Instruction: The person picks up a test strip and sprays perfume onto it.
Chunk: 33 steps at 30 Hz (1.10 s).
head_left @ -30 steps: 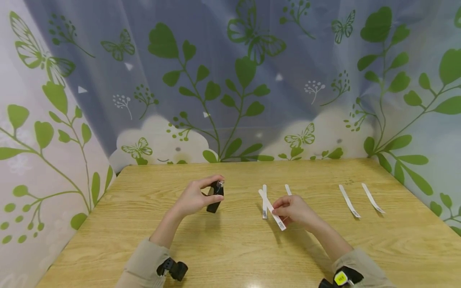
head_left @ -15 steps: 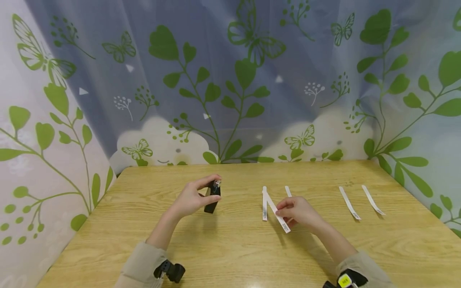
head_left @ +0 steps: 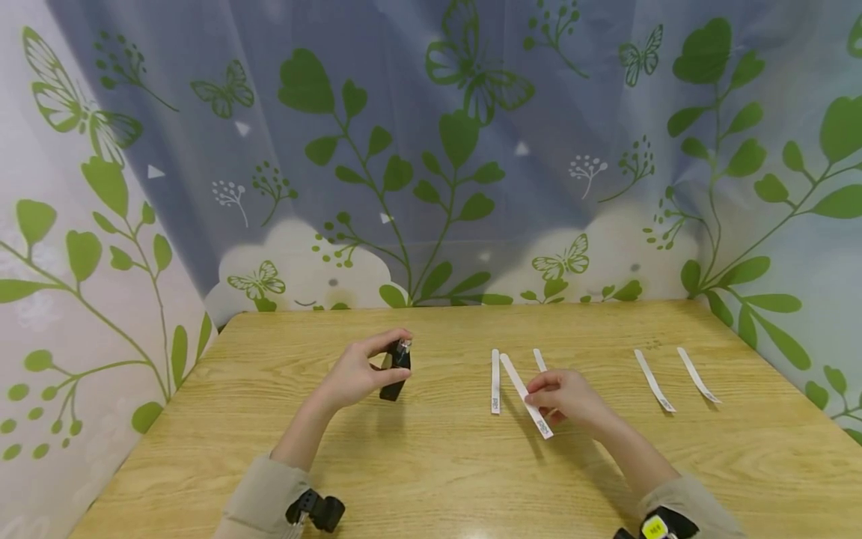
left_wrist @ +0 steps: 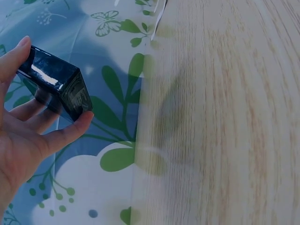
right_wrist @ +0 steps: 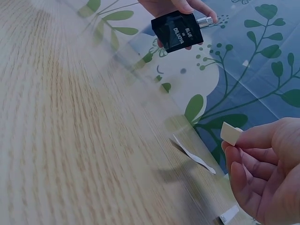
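Note:
My left hand (head_left: 353, 374) grips a black perfume bottle (head_left: 396, 380), holding it above the table with the thumb low on its side and a finger up at the metal sprayer. White lettering shows on the bottle's face (right_wrist: 178, 32) in the right wrist view. Between thumb and fingers, my right hand (head_left: 571, 398) pinches a white paper test strip (head_left: 515, 376) with small print on its near end. Another strip (head_left: 495, 385) lies just left of it. A further strip (head_left: 539, 359) is partly hidden behind the right hand.
Two more paper strips, one (head_left: 652, 380) beside the other (head_left: 697, 376), lie with curled ends on the right of the wooden table (head_left: 431, 471). A curtain (head_left: 377, 150) printed with leaves and butterflies stands behind the table's far edge.
My right hand has moved right and slightly nearer with its strip, which no longer crosses over the strip lying on the table. The left hand, with the bottle, has shifted slightly left.

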Tool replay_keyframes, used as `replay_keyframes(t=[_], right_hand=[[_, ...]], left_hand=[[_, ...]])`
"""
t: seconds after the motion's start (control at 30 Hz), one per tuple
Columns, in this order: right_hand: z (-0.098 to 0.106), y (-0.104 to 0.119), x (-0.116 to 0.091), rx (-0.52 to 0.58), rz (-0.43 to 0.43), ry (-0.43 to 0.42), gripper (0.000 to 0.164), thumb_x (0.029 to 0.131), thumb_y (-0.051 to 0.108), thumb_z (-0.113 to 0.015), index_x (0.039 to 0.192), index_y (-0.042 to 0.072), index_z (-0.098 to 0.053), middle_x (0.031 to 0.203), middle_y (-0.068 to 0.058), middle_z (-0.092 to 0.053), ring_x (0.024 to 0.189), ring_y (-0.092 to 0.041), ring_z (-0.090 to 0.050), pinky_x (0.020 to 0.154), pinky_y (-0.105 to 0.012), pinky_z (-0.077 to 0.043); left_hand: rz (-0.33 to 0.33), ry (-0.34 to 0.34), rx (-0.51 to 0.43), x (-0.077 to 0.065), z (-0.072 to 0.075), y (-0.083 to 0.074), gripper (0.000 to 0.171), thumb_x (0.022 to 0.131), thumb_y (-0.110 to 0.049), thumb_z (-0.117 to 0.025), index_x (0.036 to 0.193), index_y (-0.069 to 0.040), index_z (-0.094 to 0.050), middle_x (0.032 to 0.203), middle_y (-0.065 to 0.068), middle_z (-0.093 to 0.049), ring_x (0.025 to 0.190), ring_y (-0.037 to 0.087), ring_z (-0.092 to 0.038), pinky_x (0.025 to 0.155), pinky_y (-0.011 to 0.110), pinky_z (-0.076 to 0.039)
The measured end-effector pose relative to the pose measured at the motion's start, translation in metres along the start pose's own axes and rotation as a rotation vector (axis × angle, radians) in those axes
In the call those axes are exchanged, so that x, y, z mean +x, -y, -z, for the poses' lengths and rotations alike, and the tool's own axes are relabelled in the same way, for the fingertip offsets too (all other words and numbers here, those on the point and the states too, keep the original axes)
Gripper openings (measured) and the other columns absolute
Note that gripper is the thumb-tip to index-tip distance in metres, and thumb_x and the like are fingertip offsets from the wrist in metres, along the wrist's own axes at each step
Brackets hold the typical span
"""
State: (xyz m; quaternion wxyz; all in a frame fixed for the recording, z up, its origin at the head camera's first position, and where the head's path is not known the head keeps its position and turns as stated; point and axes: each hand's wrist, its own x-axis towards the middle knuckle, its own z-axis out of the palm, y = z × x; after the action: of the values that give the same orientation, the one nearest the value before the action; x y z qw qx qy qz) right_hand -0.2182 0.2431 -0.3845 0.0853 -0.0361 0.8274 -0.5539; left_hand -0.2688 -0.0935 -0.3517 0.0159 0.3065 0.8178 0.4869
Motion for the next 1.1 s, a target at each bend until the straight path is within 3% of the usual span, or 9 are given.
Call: replay_keyframes(t=[0.2,0.4,0.63,1.1], right_hand=[[0.007,-0.003,-0.001,0.007,-0.013,-0.014,0.019,0.086,0.007,-0.064,0.098,-0.007,-0.061,0.072,-0.002,-0.06,0.065,-0.014,-0.054,0.057,-0.029,-0.049],[0.017,-0.005,-0.004,0.012,-0.017,-0.039,0.026,0.086,0.009,-0.065,0.104,-0.009,-0.06,0.077,-0.001,-0.063,0.068,-0.015,-0.056,0.06,-0.032,-0.051],[0.032,-0.013,-0.007,0.003,-0.02,-0.052,0.028,0.086,0.012,-0.065,0.104,-0.009,-0.06,0.078,-0.001,-0.061,0.07,-0.015,-0.055,0.061,-0.032,-0.05],[0.074,-0.031,-0.019,0.001,-0.059,-0.113,0.032,0.089,0.014,-0.062,0.109,-0.011,-0.058,0.078,0.002,-0.059,0.07,-0.011,-0.056,0.062,-0.029,-0.051]], left_hand=[[0.001,0.006,-0.005,0.0,0.0,0.004,0.052,0.084,-0.021,-0.071,0.132,-0.015,-0.053,0.136,0.007,-0.048,0.129,0.029,-0.037,0.1,0.053,-0.033],[0.002,0.015,-0.017,-0.001,0.0,0.001,0.052,0.084,-0.019,-0.071,0.132,-0.014,-0.052,0.136,0.009,-0.048,0.129,0.032,-0.037,0.101,0.055,-0.031],[0.026,0.026,0.005,-0.009,0.002,-0.032,0.051,0.085,-0.008,-0.068,0.132,-0.004,-0.051,0.134,0.016,-0.049,0.128,0.037,-0.036,0.1,0.055,-0.031],[0.045,0.034,-0.004,-0.01,0.004,-0.027,0.051,0.085,-0.009,-0.068,0.133,-0.006,-0.05,0.135,0.015,-0.047,0.128,0.036,-0.036,0.098,0.052,-0.036]])
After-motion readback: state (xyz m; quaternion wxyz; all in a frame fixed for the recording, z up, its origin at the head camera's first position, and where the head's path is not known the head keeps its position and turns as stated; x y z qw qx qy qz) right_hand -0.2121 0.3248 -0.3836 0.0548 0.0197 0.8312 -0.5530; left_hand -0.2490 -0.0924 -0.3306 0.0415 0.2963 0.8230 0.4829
